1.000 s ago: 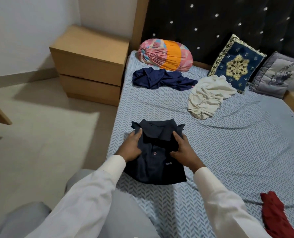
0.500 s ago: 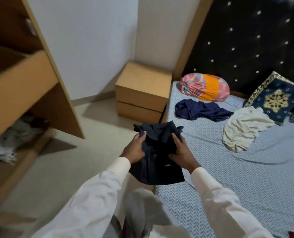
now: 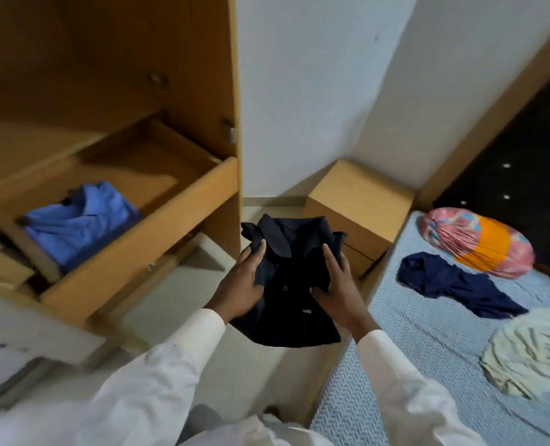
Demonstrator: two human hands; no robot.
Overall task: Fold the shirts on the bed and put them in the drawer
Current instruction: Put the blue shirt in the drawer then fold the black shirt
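Transfer step. Your left grip and right grip pinch the folded navy shirt in mid-air between bed and open drawer (blue shirt inside); next, lower it in flat.

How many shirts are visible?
4: folded dark shirt in left hand and right hand, blue shirt in the drawer, navy shirt and cream shirt on the bed. More may be hidden.

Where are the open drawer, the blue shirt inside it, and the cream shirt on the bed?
open drawer (image 3: 138,249): head view, on its front panel.
blue shirt (image 3: 77,223): head view, middle of the folded cloth.
cream shirt (image 3: 534,352): head view, centre of the crumpled heap.
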